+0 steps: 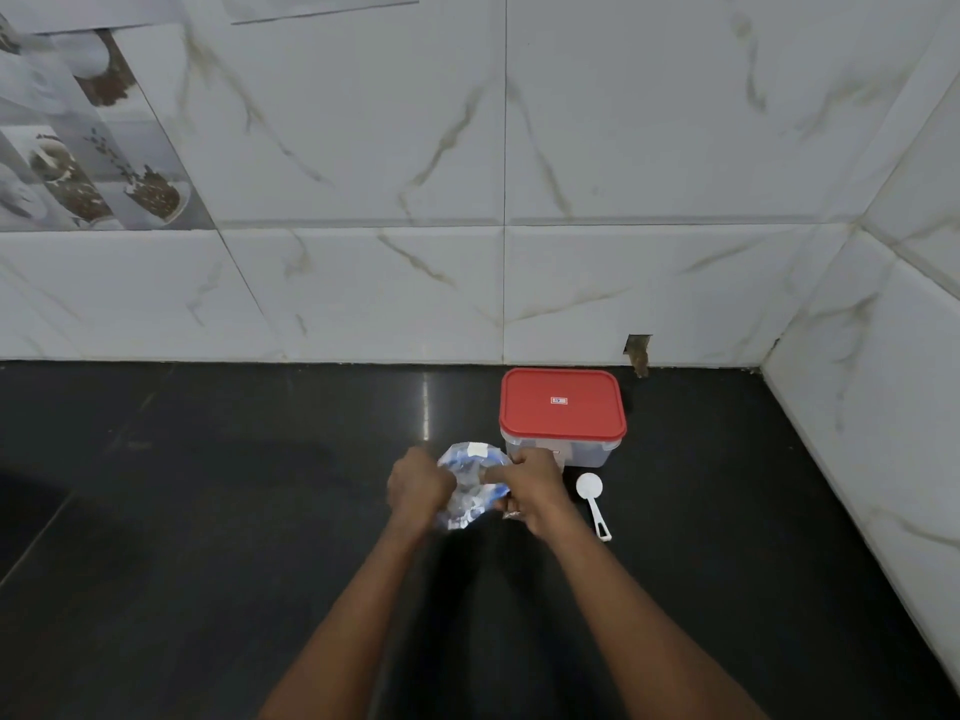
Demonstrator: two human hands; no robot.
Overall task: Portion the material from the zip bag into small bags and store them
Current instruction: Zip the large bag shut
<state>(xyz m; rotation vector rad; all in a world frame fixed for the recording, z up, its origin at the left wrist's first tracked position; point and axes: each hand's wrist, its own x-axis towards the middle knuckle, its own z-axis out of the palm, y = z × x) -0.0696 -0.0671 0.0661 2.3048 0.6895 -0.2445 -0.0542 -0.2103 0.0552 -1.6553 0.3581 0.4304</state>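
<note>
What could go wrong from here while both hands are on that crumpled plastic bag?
The left hand and right hand both hold the crumpled bag over the black counter; if it pops open or tears under that grip, whatever is inside could scatter. The white scoop lies just beside the right hand, so a wrist sweep might knock it away. The box has its red lid on, so storing needs a free hand first.

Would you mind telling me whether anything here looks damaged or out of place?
Yes: the wall tile behind the red-lidded container has a chipped notch at its bottom edge, showing brown underneath. Nothing appears spilled on the counter.
</note>
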